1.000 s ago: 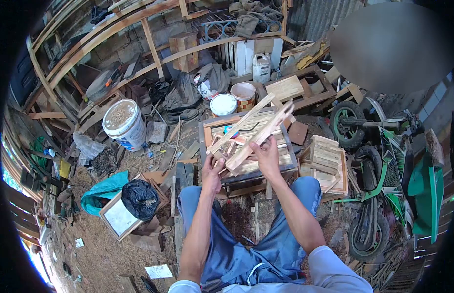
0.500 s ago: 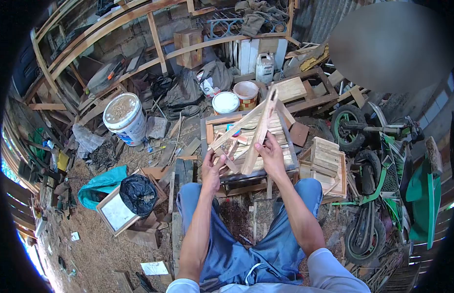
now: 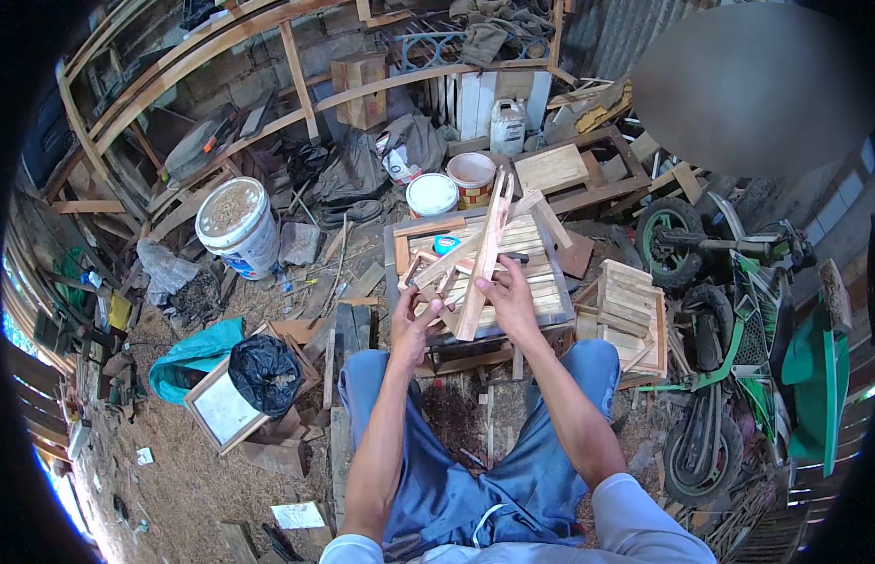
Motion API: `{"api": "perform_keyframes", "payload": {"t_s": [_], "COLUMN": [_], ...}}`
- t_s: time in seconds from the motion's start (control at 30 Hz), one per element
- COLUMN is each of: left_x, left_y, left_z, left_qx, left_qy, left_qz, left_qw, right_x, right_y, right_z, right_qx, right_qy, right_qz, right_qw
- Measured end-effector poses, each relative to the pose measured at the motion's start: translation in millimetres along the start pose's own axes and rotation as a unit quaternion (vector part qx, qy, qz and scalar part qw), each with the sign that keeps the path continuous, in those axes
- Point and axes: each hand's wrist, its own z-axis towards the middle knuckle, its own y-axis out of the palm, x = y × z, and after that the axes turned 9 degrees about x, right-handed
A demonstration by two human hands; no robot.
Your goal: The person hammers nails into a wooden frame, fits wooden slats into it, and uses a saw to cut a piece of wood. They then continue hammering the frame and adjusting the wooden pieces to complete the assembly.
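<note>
My right hand point(image 3: 510, 303) is closed on a pale wooden strip point(image 3: 490, 252), its thumb on top; the far end of the strip is slotted. My left hand point(image 3: 412, 326) pinches the near end of a second wooden strip point(image 3: 447, 263), which slants up to the right and crosses behind the first. Both pieces are held over a low slatted wooden bench point(image 3: 536, 299) in front of my knees. A small round blue-and-white tin point(image 3: 446, 244) lies on the bench behind the strips, near short wood pieces at its left side.
A large bucket point(image 3: 236, 222) of sawdust stands left, two smaller buckets behind the bench. At right are a stacked wooden frame point(image 3: 627, 310) and a green motorbike point(image 3: 738, 343). A black bag point(image 3: 267, 374) sits lower left. Scrap wood and shavings cover the floor.
The slotted strip in my right hand has swung, its far end moving left and turning more upright. The blue tin now shows more fully beside the strips. Both hands keep their hold.
</note>
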Motion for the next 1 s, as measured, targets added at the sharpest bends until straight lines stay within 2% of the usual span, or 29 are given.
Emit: {"api": "perform_keyframes", "payload": {"t_s": [0.13, 0.23, 0.33, 0.43, 0.53, 0.67, 0.77, 0.87, 0.9, 0.93, 1.0], "left_x": [1, -1, -5, -11, -13, -16, -10, -3, -4, 0, 5], "left_y": [0, -1, -3, -6, -6, -8, -4, -3, -8, -10, -17], "left_z": [-1, 0, 3, 7, 8, 12, 7, 6, 9, 10, 14], "left_qx": [-0.003, 0.001, 0.006, 0.004, 0.009, 0.019, 0.02, 0.037, 0.05, 0.064, 0.079], "left_qy": [-0.011, -0.022, -0.025, -0.028, -0.025, -0.024, -0.019, 0.0, 0.003, 0.007, 0.036], "left_qz": [-0.009, -0.018, -0.015, 0.006, 0.007, 0.008, 0.001, -0.007, -0.012, -0.018, -0.056], "left_qw": [1.0, 1.0, 1.0, 1.0, 1.0, 1.0, 1.0, 0.999, 0.999, 0.998, 0.995], "right_x": [9, 12, 11, -7, -40, -7, 0, -22, -20, -7, -3], "right_y": [-3, -6, -12, -9, 2, -1, 0, 1, -3, -7, -24], "right_z": [2, 6, 11, 4, -17, -9, -8, -11, -6, 6, 18], "right_qx": [0.007, -0.024, -0.062, -0.112, -0.128, -0.133, -0.107, -0.035, -0.005, 0.037, 0.094], "right_qy": [0.02, 0.04, 0.101, 0.153, 0.132, 0.104, 0.095, 0.062, -0.008, -0.063, -0.021], "right_qz": [-0.022, -0.03, -0.2, -0.197, -0.156, -0.089, -0.085, -0.148, -0.183, -0.154, -0.05], "right_qw": [1.0, 0.998, 0.973, 0.962, 0.97, 0.982, 0.986, 0.986, 0.983, 0.985, 0.994]}}
